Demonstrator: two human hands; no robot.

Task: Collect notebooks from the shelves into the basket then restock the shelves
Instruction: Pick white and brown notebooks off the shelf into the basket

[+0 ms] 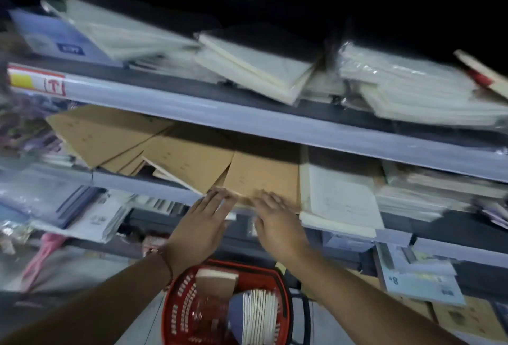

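Hands: left hand (202,223) and right hand (277,221), both flat with fingers straight, fingertips touching the front edge of the brown notebooks (258,174) on the middle shelf (398,237). White notebooks (341,199) lie just beside them, to the right. Red basket (176,309) sits below the hands, holding upright notebooks (258,314). Frame blurred.

1. Upper shelf (247,113): grey, with a red-and-yellow price label (37,82) on its front rail at left. On it lie a blue booklet (55,39), tilted cream notebooks (255,69) and plastic-wrapped white stacks (412,86).
2. Middle shelf (154,188): brown kraft notebooks (192,157) lying fanned and overlapping; a white notebook stack (341,199) just beside them at right.
3. Floor (82,265): a red basket (176,314) holding notebooks.
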